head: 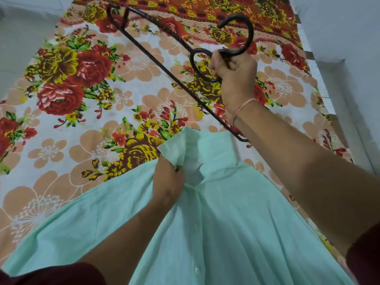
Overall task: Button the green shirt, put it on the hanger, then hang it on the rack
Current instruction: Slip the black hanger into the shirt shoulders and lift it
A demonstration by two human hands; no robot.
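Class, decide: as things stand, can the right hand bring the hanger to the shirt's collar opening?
Probably yes. The right hand grips the hanger near its hook, the left hand pinches the green shirt at its collar, holding it open, and nothing lies between them.

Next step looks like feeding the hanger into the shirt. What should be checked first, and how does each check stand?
1. Green shirt buttoned: ok, front closed at the visible buttons.
2. Hanger secure: ok, right hand grips it just below the hook.
3. Neck opening held: ok, left hand pinches the collar.
4. Hanger inside shirt: not ok, it is entirely outside, above the bedsheet.
5. Rack within reach: cannot tell, none in view.
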